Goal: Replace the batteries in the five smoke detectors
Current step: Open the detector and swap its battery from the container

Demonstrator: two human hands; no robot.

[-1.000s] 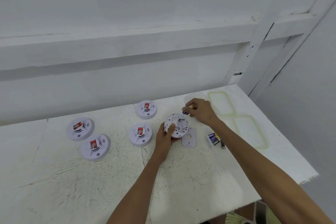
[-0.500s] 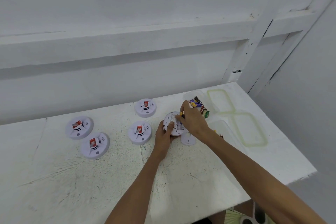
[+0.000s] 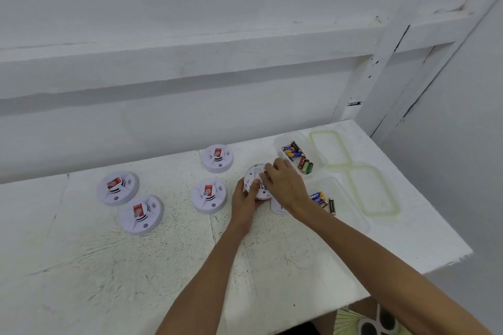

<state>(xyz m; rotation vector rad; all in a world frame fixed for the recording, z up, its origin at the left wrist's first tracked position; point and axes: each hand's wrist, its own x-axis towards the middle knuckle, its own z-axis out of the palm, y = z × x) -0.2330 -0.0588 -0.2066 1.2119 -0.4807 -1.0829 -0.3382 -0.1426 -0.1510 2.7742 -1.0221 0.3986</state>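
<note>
One white smoke detector (image 3: 253, 174) lies back-up on the table, its battery bay open. My left hand (image 3: 245, 201) grips its near edge, thumb on the back. My right hand (image 3: 283, 185) is curled over the bay with fingertips pressed into it; the battery it carries is hidden under the fingers. The detector's loose cover (image 3: 277, 209) lies just under my right wrist. Several more detectors sit face-up with red labels: two in the middle (image 3: 217, 158) (image 3: 208, 195) and two on the left (image 3: 117, 187) (image 3: 141, 214).
A clear tub (image 3: 280, 141) with several batteries stands beyond my right hand. A second clear tub (image 3: 353, 215) to the right holds a few batteries (image 3: 322, 198). Two green-rimmed lids (image 3: 313, 141) (image 3: 381, 213) lie near the table's right edge.
My right hand took a battery from the far tub and moved left onto the open detector. My left hand has stayed on the detector.
</note>
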